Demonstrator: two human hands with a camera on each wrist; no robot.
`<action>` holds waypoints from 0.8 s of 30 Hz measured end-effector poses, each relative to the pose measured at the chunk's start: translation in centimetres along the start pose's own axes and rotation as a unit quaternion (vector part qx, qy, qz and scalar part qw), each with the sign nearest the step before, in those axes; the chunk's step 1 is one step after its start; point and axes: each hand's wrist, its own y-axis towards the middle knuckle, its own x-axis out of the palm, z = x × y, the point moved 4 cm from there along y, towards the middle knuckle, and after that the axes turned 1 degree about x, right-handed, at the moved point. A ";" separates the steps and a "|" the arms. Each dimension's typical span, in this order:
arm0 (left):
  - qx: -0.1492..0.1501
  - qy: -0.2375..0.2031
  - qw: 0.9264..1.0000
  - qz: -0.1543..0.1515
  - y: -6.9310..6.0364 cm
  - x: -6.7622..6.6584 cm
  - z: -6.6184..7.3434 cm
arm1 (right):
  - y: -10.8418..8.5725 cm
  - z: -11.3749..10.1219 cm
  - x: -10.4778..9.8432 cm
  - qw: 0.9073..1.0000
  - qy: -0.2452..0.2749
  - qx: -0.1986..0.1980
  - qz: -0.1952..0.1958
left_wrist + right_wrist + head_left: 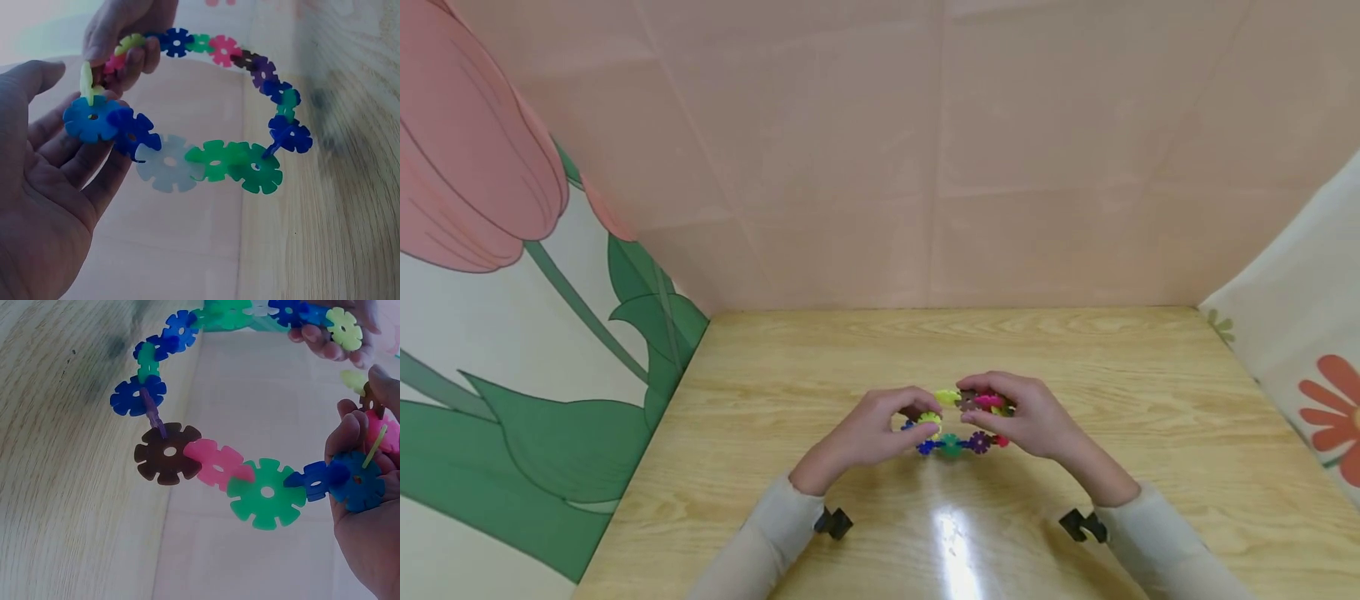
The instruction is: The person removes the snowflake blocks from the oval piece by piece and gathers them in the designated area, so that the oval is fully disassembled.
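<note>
One chain of plastic flowers [951, 446] loops above the bench [775, 375], left hand [871, 427] holding near its yellow flower [345, 329], right hand [1028, 414] gripping near the other end; squeezing hard or twisting sideways might pop a joint loose.

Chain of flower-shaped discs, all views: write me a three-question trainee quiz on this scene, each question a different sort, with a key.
1. True or false: the left hand and the right hand both touch the chain.

2. In the right wrist view, which colour is the disc linking the brown disc to the large green disc?
a) white
b) pink
c) yellow

3. Short answer: in the head view, what surface lies beneath the chain?

Key:
1. True.
2. b, the pink disc.
3. A wood-grain table.
</note>
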 end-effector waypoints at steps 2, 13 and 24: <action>0.003 -0.004 1.000 0.005 0.0 0.0 -0.1 | 0.0 0.0 0.0 1.000 0.001 -0.006 0.003; -0.036 -0.023 0.999 0.019 0.1 -0.1 -0.7 | -0.1 0.2 0.1 1.000 0.023 -0.014 -0.002; -0.013 -0.021 0.999 0.048 0.7 -0.4 -0.8 | 0.1 0.0 0.1 0.999 0.033 -0.018 0.000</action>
